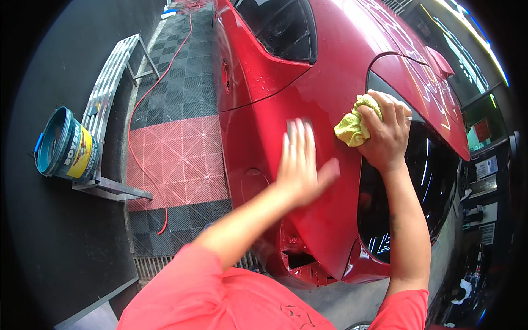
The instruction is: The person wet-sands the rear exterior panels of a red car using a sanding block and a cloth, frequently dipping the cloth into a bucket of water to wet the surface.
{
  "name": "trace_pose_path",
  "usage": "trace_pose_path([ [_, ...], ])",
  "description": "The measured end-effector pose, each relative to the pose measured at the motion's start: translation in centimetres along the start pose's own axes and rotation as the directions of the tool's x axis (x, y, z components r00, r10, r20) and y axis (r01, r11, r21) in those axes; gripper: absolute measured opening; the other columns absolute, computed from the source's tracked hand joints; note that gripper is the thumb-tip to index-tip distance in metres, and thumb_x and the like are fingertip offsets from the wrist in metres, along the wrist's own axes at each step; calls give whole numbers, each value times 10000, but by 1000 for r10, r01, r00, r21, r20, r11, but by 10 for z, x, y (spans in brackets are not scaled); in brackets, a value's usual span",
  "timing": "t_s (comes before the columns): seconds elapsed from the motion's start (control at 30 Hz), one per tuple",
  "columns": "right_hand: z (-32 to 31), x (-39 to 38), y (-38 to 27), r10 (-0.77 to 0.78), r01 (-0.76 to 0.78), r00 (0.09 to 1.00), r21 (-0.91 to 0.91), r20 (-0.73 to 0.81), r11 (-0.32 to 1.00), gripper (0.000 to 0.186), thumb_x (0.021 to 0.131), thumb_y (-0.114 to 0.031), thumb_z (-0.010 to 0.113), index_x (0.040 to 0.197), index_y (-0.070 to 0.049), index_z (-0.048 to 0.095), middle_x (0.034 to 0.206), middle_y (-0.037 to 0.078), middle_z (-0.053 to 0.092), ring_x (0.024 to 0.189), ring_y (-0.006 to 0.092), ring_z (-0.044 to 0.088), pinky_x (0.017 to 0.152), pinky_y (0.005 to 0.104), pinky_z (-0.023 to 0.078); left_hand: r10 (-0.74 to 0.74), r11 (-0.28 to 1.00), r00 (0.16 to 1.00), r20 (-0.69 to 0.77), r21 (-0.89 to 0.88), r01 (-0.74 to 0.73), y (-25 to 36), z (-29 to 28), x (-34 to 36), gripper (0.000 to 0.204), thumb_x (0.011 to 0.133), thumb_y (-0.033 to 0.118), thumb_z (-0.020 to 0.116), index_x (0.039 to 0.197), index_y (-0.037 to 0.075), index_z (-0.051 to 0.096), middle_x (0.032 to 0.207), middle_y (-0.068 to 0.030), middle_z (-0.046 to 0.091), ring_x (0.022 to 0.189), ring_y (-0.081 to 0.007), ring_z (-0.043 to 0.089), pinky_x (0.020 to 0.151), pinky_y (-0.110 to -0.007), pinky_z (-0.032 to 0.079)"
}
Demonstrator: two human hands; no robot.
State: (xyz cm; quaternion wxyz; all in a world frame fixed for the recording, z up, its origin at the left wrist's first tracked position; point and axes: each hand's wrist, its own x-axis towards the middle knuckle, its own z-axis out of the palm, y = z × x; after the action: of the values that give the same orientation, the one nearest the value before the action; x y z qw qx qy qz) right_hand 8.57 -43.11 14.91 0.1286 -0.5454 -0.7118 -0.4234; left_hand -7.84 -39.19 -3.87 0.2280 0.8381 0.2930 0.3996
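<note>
My left hand (300, 168) lies over the rear side panel of a red car (324, 214), its fingers stretched forward and the thumb out to the right, smeared by motion. Under its fingertips is a small dark grey piece of sandpaper (291, 125), mostly covered. To the right, my right hand (388, 129) is closed around a crumpled yellow-green cloth (352, 129), beside the dark rear window (407, 181). The panel looks wet and dull in places. Below my left hand, the car's tail light opening (300, 258) is bare.
On the left, a slatted metal bench (107, 91) stands by a dark wall, with a teal bucket (55, 144) at its near end. A red hose (135, 113) runs along the grey and red tile floor (181, 159). Shelves with assorted items (487, 192) line the right.
</note>
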Motion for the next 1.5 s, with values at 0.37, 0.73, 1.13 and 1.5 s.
trace_pose_path([
  [0.37,0,5,-5,-9,9,1000,-3,0,1000,345,739,-282,876,1055,-210,759,1359,19,686,1251,281,654,1071,472,452,-143,989,990,-17,-32,142,-47,-7,74,1134,1076,734,471,1713,-138,126,1789,-396,116,1689,-528,100,1364,-613,133],
  [0.73,0,9,-4,-9,9,1000,3,-23,1000,352,735,-287,880,1055,-203,761,1347,25,689,1255,286,659,1071,473,449,-217,973,961,171,120,198,-86,-34,73,1069,1099,728,410,1722,-105,166,1814,-322,158,1712,-433,113,1370,-605,110],
  [1.13,1,14,-8,-9,10,1000,9,-26,1000,372,709,-270,892,1051,-196,765,1348,29,690,1263,287,656,1075,479,450,-85,996,990,115,46,80,-108,-33,78,1037,1103,680,450,1733,-89,156,1816,-322,150,1711,-420,134,1379,-560,82],
  [1.5,6,14,-2,-28,28,1000,0,-9,1000,361,736,-324,888,1045,-188,759,1350,48,690,1248,302,663,1069,485,452,235,972,965,116,-39,-232,-117,-28,104,1056,1076,623,559,1749,-59,115,1832,-306,101,1722,-429,45,1383,-551,76],
])
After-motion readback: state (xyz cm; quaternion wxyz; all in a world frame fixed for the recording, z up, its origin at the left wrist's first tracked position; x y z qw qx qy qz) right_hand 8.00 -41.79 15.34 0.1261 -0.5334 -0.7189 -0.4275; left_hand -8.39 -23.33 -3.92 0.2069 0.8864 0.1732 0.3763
